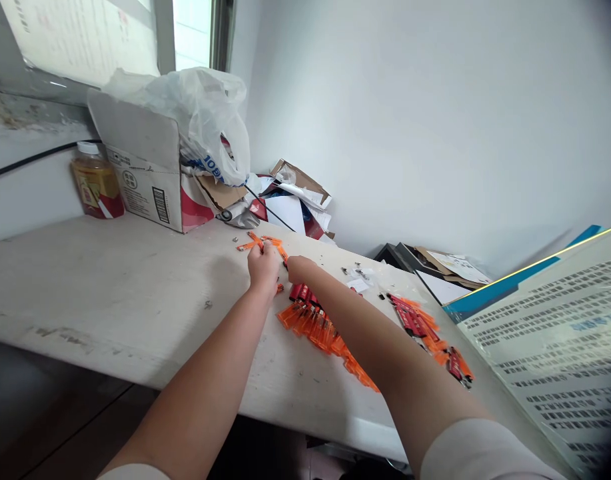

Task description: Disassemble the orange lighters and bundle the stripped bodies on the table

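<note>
My left hand (264, 268) is closed in a pinch over the table, beside a few loose orange pieces (272, 240). A bit of red-orange shows at its fingertips, but what it grips is not clear. My right hand (300, 269) is curled closed just to the right, close to the left one. A small dark tip shows at its fingers; the rest is hidden. Below my right forearm lies a row of slim red items with clear orange ends (315, 325), partly covered by the arm. More red and orange items (419, 321) lie in a pile to the right.
On the white table (110, 287), a cardboard box (150, 190) with a plastic bag (205, 113) stands at the back left, beside a bottle (96, 183). Papers (290, 207) are heaped by the wall. Small metal bits (358, 272) lie near a printed panel (560, 347) at right.
</note>
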`<state>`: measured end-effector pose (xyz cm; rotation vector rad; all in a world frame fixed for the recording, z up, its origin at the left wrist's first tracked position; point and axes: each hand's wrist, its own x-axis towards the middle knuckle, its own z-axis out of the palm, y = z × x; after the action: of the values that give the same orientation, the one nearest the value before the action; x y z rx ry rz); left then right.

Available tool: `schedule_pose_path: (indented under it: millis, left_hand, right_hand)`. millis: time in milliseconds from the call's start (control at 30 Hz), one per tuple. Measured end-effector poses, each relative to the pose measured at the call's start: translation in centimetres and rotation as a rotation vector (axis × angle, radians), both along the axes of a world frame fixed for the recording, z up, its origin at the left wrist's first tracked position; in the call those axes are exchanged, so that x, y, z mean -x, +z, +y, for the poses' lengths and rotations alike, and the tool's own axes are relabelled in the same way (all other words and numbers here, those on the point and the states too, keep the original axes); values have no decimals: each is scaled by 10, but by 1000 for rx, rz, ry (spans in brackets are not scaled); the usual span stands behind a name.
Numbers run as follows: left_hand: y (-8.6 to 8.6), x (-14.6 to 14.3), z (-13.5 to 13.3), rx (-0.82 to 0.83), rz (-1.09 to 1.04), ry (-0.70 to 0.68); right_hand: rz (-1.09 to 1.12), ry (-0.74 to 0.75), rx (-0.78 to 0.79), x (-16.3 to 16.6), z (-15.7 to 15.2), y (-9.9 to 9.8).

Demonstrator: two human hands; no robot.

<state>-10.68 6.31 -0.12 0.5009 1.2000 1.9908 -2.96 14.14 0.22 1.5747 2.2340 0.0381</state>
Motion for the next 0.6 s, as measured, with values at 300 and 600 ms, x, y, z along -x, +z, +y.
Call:
schedule_pose_path:
  millis: [300,600]
  left_hand:
    - [0,0,0,13,-4,-3]
    - [1,-2,0,9,-59,-25]
  right_hand:
    - [36,4,-22,-4,2,-2]
    - [115,2,-47,-30,-5,22]
